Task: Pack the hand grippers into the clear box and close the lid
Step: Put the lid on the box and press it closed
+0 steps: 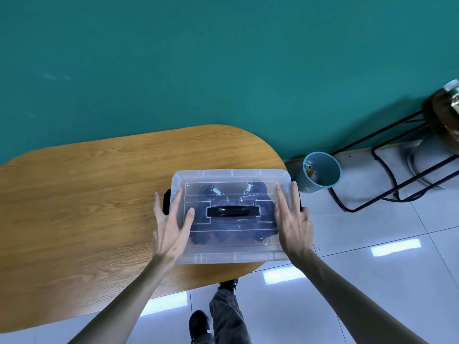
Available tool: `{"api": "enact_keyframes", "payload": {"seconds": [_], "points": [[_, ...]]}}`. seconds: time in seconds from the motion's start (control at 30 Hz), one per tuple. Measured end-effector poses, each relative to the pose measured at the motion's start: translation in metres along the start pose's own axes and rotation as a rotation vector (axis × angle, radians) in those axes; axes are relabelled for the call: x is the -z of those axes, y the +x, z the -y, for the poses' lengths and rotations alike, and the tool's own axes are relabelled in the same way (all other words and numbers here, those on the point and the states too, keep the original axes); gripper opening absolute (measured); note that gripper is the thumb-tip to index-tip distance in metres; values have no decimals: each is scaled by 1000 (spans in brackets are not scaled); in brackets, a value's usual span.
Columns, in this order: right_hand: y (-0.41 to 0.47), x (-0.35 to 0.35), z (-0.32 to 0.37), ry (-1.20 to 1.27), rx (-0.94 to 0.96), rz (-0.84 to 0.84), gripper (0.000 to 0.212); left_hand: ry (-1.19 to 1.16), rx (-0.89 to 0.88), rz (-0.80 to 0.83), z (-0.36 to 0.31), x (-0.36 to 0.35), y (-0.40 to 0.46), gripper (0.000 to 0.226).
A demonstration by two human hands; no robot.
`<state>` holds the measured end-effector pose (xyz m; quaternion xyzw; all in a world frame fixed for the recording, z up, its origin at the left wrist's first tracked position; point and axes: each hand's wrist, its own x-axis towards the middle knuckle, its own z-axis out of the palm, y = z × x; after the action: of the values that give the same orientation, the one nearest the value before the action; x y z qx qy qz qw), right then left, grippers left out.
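1. The left hand (171,227) lies flat with fingers spread on the left end of the lid (231,176); the right hand (293,219) lies the same way on the right end. Neither hand grips anything.
2. The clear box (223,256) stands on the right end of the tabletop (87,194), lid already on it, black handle (233,211) in the middle.
3. The hand grippers (248,188) show dark through the plastic, so packing looks finished.
4. A black latch (167,202) shows at the left end; I judge that only pressing and latching is left.
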<state>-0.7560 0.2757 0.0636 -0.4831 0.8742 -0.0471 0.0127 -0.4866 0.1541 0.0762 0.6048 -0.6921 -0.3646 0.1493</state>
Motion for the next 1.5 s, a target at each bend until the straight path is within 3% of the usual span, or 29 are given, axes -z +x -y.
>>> {"api": "enact_keyframes", "payload": {"seconds": [0.13, 0.23, 0.4, 0.5, 0.63, 0.73, 0.8, 1.03, 1.3, 1.5], "points": [[-1, -3, -5, 12, 33, -12, 63, -135, 96, -42, 2, 1, 2, 76], [-2, -4, -8, 20, 71, -21, 71, 14, 24, 44, -4, 5, 1, 78], [0, -6, -4, 16, 58, -33, 69, 437, -164, -110, 5, -1, 0, 59], [0, -7, -3, 15, 57, -24, 66, 578, -169, -46, -4, -2, -2, 55], [1, -3, -1, 34, 53, -26, 65, 689, -97, 44, -18, -4, -6, 81], [-1, 5, 9, 15, 32, 3, 63, 710, -16, 94, -29, -5, -6, 97], [-3, 7, 17, -22, -31, 24, 73, 716, 14, 127, -33, -6, -4, 99], [-6, 6, 32, -6, -153, 27, 79, 764, 15, 42, -32, -13, -8, 89], [-9, 5, 35, -33, -146, 0, 68, 760, -29, -17, -30, -23, -9, 85], [-10, 7, 32, 0, -154, -12, 73, 763, -68, -15, -28, -18, -10, 85]]}}
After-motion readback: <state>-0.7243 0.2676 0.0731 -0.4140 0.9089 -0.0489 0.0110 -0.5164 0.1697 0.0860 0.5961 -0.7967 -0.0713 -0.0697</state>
